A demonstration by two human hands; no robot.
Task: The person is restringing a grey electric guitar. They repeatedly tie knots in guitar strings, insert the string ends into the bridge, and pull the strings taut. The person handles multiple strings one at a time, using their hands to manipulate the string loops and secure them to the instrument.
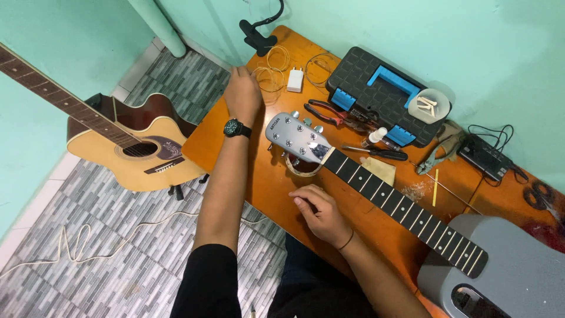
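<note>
Left hand (242,94) reached to upper centre, fingers spread over the coiled strings (272,72); whether it pinched one, unclear. Right hand (321,213) rested loosely curled, empty, on the orange surface (271,188) below the grey guitar (376,182). Strings judged thin, springy, light; take by the coil.

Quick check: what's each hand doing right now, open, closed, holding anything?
Left hand: stretched out to the coiled guitar strings at the table's far edge; grip cannot be told.
Right hand: fingers curled, resting on the orange table below the grey guitar neck; holds nothing visible.

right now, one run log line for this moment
left hand: reaching to coiled strings | right hand: resting on table | grey guitar: lying flat
</note>
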